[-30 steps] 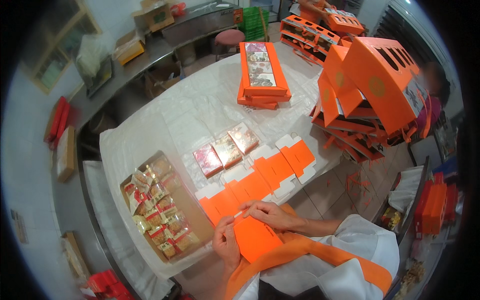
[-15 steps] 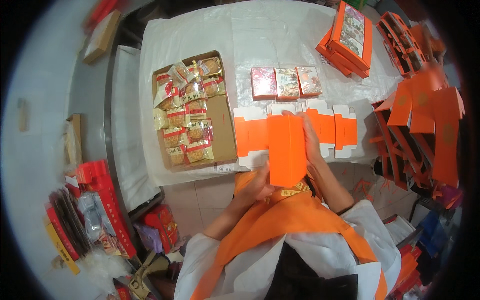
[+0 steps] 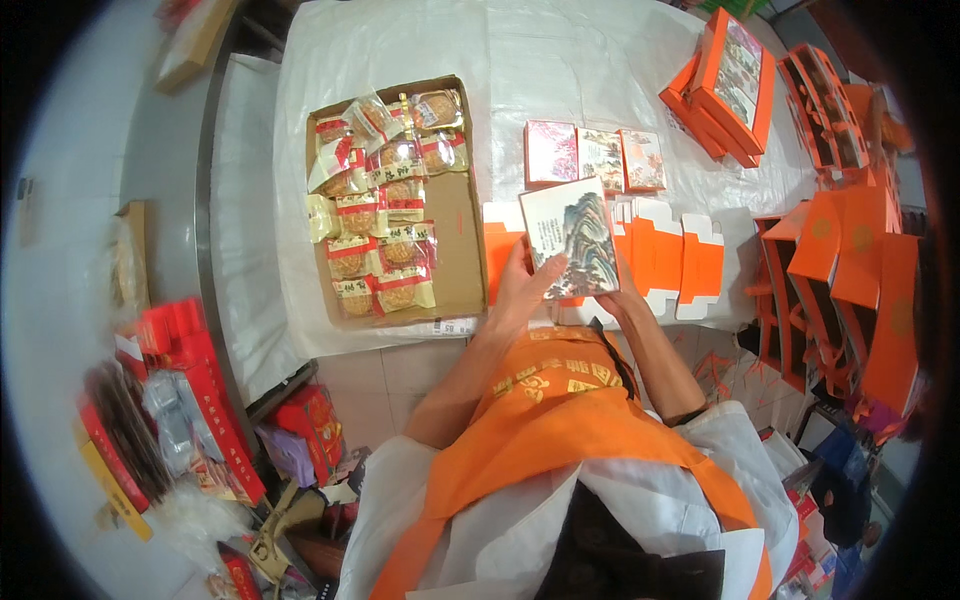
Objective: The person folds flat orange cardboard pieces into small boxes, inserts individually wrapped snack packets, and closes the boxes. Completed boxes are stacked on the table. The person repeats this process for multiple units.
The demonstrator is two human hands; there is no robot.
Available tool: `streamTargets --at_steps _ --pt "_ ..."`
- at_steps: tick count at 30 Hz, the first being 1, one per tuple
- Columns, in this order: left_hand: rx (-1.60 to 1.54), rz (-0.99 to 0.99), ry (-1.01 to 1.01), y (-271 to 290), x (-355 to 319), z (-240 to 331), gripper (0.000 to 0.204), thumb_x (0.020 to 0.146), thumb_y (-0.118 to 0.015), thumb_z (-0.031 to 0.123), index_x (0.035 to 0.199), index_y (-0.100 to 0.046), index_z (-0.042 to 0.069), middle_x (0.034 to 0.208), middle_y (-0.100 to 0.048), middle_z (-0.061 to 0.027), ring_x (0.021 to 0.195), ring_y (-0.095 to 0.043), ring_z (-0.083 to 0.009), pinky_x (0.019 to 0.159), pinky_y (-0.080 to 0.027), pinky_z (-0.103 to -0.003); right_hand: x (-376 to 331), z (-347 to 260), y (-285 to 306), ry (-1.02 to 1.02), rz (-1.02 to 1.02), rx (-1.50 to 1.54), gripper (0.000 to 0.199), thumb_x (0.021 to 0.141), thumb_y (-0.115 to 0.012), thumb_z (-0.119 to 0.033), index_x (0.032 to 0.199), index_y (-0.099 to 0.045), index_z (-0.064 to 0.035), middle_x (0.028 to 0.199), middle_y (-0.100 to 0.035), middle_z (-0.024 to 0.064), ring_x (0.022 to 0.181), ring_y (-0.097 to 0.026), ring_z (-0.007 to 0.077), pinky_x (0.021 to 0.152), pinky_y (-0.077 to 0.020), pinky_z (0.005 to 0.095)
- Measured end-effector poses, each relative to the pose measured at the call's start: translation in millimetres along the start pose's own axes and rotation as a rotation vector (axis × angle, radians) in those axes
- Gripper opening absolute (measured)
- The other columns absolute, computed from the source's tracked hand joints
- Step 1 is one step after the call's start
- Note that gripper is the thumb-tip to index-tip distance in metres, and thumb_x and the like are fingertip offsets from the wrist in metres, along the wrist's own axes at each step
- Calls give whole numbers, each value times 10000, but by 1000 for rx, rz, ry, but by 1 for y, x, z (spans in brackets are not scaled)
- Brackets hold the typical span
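Both of my hands hold a small folded box (image 3: 572,238) whose top shows a painted mountain scene. My left hand (image 3: 520,290) grips its left edge and near corner. My right hand (image 3: 622,296) supports its right side from below and is mostly hidden by the box. The box is raised over a row of flat orange box blanks (image 3: 668,252) lying on the white-covered table (image 3: 560,70). Three small patterned boxes (image 3: 600,157) stand side by side just beyond it.
A cardboard tray (image 3: 462,250) with several wrapped pastries (image 3: 378,220) lies to the left. Orange lidded gift boxes (image 3: 735,75) are stacked at the far right, folded orange bags (image 3: 850,280) at the right edge. Red packages (image 3: 190,390) clutter the floor on the left.
The flat orange blank I held half a second ago has become a folded box with its painted side up. The view has steadied over the table.
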State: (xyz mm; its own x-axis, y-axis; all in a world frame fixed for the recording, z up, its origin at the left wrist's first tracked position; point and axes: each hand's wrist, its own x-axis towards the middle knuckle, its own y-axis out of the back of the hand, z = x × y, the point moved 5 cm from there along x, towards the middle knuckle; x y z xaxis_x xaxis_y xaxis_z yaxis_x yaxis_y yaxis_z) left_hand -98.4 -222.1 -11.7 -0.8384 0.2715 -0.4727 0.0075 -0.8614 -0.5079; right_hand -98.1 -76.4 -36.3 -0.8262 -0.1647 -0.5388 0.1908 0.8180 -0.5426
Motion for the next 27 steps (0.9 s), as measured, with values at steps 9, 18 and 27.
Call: streamTargets --at_steps 9,18,27 --pt "789 343 -207 76 52 -22 683 844 -609 299 1347 -284 -29 1246 -448 -221 1146 -439 -312 954 -350 -408 37 35 4 -106 131 -46 397 882 -584 -187 1218 -404 -73 954 -573 54 789 -578 132 664 -487 257" --pt "1269 447 -106 140 17 -93 586 833 -452 0 1367 -220 -65 1430 -212 -238 1335 -184 -363 1091 -177 -431 170 62 -7 -29 208 127 256 882 -576 -131 1090 -451 -49 895 -550 58 774 -575 150 676 -513 259" --pt "962 409 -290 163 22 -94 505 852 -376 -35 1346 -279 -69 1358 -342 -255 1274 -322 -360 1066 -263 -405 185 79 15 -95 155 253 192 901 -525 -124 1001 -522 39 931 -586 138 942 -588 200 847 -529 295"
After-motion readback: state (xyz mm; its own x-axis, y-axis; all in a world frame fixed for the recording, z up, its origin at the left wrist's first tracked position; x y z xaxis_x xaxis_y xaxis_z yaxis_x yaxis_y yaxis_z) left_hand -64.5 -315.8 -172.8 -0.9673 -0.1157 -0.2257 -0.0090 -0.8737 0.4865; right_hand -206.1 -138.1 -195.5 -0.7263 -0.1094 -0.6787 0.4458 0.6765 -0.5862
